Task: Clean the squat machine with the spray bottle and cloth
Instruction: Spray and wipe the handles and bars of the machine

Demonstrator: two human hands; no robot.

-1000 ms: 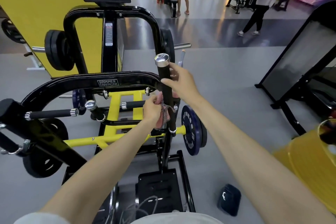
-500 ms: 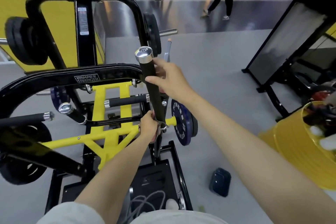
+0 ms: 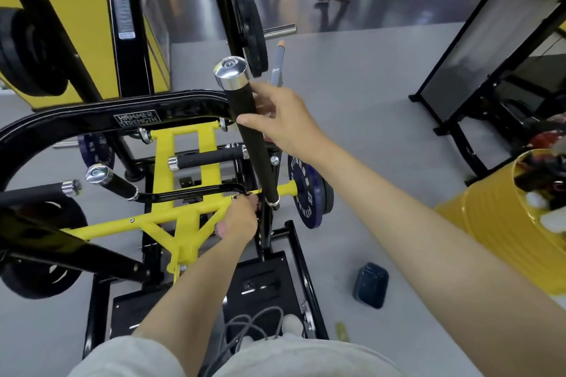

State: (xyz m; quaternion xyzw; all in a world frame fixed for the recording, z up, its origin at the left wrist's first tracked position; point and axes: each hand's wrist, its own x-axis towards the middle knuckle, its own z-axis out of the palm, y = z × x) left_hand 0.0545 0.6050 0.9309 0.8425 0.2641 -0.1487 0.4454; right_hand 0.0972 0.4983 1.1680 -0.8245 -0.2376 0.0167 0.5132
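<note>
My left grip (image 3: 238, 217), clamped on the cloth (image 3: 220, 228), has slid to the foot of the squat machine's (image 3: 183, 223) upright handle (image 3: 258, 162); right grip (image 3: 283, 122) clasps the spray bottle (image 3: 277, 66). Handle apparently wiped.

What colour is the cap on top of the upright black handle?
The cap is shiny silver metal; it shows clearly in the head view.
</note>
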